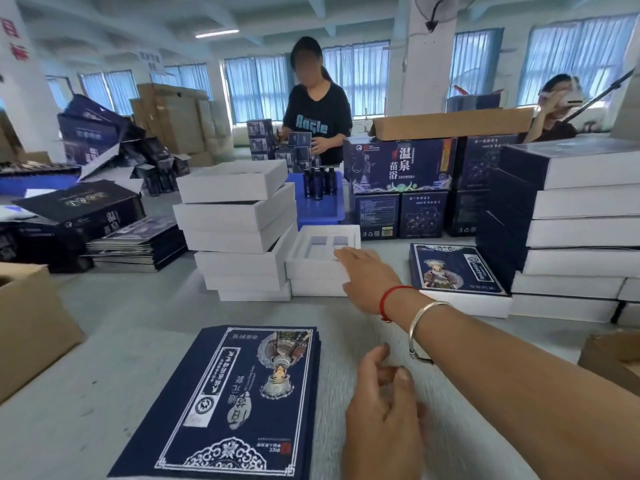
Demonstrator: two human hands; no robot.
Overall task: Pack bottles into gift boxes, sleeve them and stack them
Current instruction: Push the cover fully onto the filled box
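The left hand (382,410) was seen nearest the camera, low over the worktop (104,306), its fingers loosely curled and its grip closed on nothing. Just to its left a flat stack of dark blue printed sleeves (235,400) lay on the worktop. The right hand (367,278), with a red string and a silver bangle worn at the wrist, was stretched forward, its fingers straight and laid on the near right corner of an open white box (318,258); its grip was open, and nothing was held. That box, showing two empty slots in its white insert, sat on a second white box, beside a taller, uneven pile of white boxes (239,230). A group of dark bottles (320,183) stood upright on a blue crate (322,209) behind the open box. To the right, a sleeved blue box (453,268) lay flat, with stacked finished boxes (571,220) rising beyond it. Printed cartons (398,168) were piled behind, and a person in a black shirt (317,116) stood across the worktop.
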